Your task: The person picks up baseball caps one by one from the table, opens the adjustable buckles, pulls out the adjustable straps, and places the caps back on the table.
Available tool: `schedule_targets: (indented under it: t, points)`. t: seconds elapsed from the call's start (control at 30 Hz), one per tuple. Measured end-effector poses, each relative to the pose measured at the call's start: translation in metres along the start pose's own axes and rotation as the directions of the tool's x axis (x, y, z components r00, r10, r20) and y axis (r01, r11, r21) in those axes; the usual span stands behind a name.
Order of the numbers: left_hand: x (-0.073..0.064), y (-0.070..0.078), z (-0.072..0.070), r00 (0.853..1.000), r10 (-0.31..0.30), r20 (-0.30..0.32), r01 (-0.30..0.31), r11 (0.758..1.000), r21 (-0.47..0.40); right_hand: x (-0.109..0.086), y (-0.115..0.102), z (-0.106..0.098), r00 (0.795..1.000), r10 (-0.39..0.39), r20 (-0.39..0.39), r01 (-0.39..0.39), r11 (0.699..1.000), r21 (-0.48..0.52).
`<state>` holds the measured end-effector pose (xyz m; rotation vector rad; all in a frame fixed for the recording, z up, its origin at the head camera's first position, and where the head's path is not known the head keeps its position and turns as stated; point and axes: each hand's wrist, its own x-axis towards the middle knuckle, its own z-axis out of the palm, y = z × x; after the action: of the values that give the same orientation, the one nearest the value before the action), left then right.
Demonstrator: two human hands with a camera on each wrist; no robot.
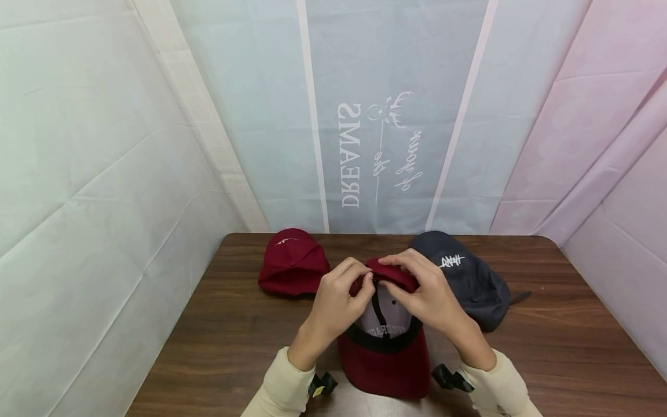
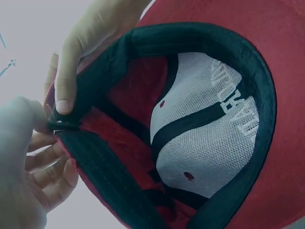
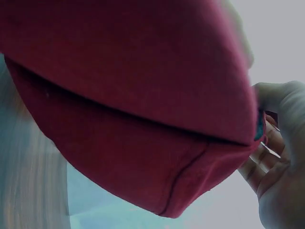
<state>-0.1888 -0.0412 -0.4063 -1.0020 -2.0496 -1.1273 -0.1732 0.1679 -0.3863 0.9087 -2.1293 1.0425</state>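
The left hand [image 1: 341, 295] and the right hand [image 1: 429, 289] both hold the red cap [image 1: 385, 368] at the back edge of its opening, thumbs and fingers pinched on the rim at either side of the closure. Their fingertips almost meet there; whether the closure is fastened, I cannot tell. In the left wrist view the right thumb lies over the dark sweatband [image 2: 200, 37].

The red cap is between the forearms, its inside facing the person and its brim on the near side of its opening. Whether the brim touches the table cannot be told. Inside its front panel, pale and meshed, lettering [image 2: 232, 101] shows reversed, crossed by a dark tape.

Just beyond the red cap on its left is a maroon cap [image 1: 292, 263] with a small white mark. Beyond it on the right lies a navy cap [image 1: 469, 289] with white lettering, a strap [image 1: 520, 297] sticking out from it. The wooden table [image 1: 208, 347] spreads beneath and around the red cap. Behind it hangs a pale cloth [image 1: 375, 52] bearing the mirrored word DREAMS.
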Motion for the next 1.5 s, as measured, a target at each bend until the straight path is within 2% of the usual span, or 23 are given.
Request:
schedule_targets:
  t: [0.23,0.37,0.67,0.8,0.93,1.13,1.3,1.4,1.5]
  points:
    - [-0.002,0.001,0.001,1.000,-0.024,-0.008,0.024,0.999,-0.022,-0.002,-0.001,0.002,1.000,-0.008,-0.010,0.008,1.000,0.017]
    - [-0.003,0.002,0.000,0.999,-0.034,-0.034,0.033,0.999,-0.011,-0.002,-0.001,0.004,1.000,-0.012,-0.013,0.013,1.000,0.012]
    - [-0.001,0.002,-0.004,0.988,-0.132,-0.083,0.128,0.990,-0.054,-0.002,-0.002,0.005,0.999,-0.031,-0.020,0.032,0.999,0.040]
    - [0.000,0.001,-0.005,0.987,-0.131,-0.092,0.125,0.990,-0.067,-0.001,-0.001,0.006,0.999,-0.050,-0.016,0.051,0.997,0.054]
    - [-0.001,0.002,-0.005,0.986,-0.139,-0.093,0.133,0.988,-0.074,-0.002,0.000,0.008,0.994,-0.105,-0.013,0.105,0.994,-0.001]
    - [-0.002,0.006,-0.006,0.986,-0.157,-0.064,0.152,0.986,-0.068,-0.002,-0.002,0.012,0.986,-0.162,0.032,0.165,0.972,-0.165]
    - [-0.002,0.006,-0.006,0.991,-0.129,-0.040,0.127,0.990,-0.061,-0.001,-0.004,0.017,0.973,-0.230,0.028,0.231,0.952,-0.199]
    - [-0.002,0.005,-0.006,0.996,-0.093,-0.014,0.092,0.994,-0.062,-0.002,-0.003,0.017,0.974,-0.225,0.031,0.227,0.955,-0.191]
    - [-0.002,0.004,-0.008,0.998,-0.045,0.046,0.049,0.995,-0.085,-0.004,-0.002,0.014,0.983,-0.182,0.034,0.185,0.966,-0.179]
